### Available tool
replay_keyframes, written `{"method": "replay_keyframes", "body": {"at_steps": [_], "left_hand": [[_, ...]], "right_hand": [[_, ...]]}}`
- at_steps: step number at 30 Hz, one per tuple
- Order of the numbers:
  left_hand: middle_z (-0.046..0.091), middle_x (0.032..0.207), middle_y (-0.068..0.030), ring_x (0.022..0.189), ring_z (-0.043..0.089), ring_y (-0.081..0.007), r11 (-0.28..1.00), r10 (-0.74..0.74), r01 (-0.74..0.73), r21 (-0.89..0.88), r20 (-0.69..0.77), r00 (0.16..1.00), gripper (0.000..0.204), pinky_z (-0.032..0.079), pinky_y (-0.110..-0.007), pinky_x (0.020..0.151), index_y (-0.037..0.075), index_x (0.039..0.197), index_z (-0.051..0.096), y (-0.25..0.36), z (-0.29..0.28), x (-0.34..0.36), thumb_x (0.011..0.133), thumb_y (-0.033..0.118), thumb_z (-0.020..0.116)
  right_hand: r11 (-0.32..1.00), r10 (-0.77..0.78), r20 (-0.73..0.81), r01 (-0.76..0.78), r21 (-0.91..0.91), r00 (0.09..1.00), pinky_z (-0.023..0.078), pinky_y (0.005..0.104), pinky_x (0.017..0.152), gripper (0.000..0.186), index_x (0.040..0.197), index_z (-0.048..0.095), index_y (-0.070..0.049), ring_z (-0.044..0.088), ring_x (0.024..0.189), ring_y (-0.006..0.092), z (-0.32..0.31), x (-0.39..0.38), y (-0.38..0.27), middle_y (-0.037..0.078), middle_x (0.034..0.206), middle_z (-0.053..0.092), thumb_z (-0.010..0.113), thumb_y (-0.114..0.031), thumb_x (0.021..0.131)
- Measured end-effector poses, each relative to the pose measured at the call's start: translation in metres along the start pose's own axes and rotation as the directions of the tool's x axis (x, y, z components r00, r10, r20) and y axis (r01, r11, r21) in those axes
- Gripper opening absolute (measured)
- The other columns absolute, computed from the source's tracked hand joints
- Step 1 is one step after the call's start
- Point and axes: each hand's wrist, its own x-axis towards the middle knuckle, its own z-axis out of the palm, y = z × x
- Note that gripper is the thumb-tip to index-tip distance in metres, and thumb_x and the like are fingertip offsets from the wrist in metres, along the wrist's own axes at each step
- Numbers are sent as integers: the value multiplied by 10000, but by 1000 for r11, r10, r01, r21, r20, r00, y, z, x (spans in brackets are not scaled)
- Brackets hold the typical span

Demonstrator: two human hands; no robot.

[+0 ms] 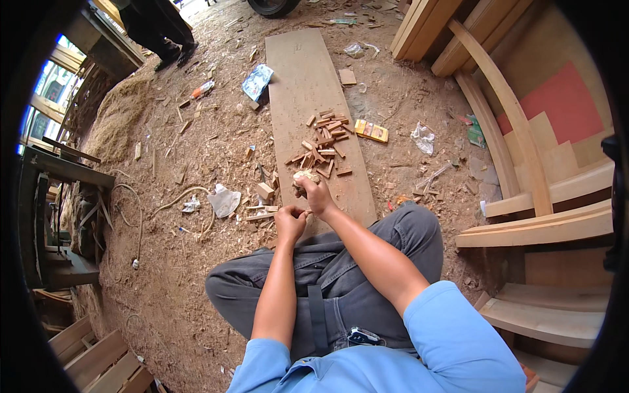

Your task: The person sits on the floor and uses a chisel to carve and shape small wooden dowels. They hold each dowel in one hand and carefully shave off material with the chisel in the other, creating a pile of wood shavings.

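Blue shirt [380, 376] nearest, the right hand [317, 198] grips a pale lump [306, 175], the left hand [290, 224] curled, its contents unclear.

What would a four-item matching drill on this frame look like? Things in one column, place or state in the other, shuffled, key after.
Column 1
1. Small wooden pieces
2. Yellow packet
3. Right hand
4. Blue-and-white packet

Column 2
A. At the left edge of the long board
B. Closed on a pale lump
C. Heaped loosely on the long board
D. At the right edge of the long board

Pairs: 1-C, 2-D, 3-B, 4-A
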Motion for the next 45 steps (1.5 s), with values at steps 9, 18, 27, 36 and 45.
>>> {"method": "replay_keyframes", "body": {"at_steps": [9,18,27,36,45], "left_hand": [[709,695,-156,602,684,-215,999,28,-28,-29,4,1000,120,538,-331,634,-11,790,745,0,-2,1,740,96,767],[716,711,-151,640,701,-203,1000,25,-25,-8,9,1000,116,549,-324,659,-13,806,743,1,-1,-1,737,80,742],[711,707,-164,620,698,-223,999,21,-21,-27,6,1000,101,550,-332,650,-12,798,745,5,-2,-1,736,68,754],[717,720,-149,629,695,-219,1000,5,-5,10,16,1000,127,548,-334,652,-2,810,749,3,-1,0,741,101,773],[720,715,-138,624,693,-197,1000,-16,16,-2,31,999,126,545,-325,647,-6,816,750,5,-4,-1,741,92,775]], "right_hand": [[991,30,-30,-26,130,999,463,275,677,237,812,616,-32,562,693,118,0,5,-10,37,749,611,506,-212,918],[998,59,-10,-59,-4,998,469,295,633,226,794,607,-45,562,683,125,2,3,1,24,748,609,546,-241,889],[999,38,-30,-37,27,999,439,277,592,204,765,622,-60,514,643,92,5,0,-1,-6,690,574,577,-219,884],[994,79,-34,-81,-78,996,438,296,619,235,744,613,-53,526,643,110,-1,3,0,14,717,594,565,-239,879],[995,50,-23,-48,88,998,451,277,597,188,780,605,-58,532,657,105,1,6,-3,6,724,578,567,-206,890]]}}
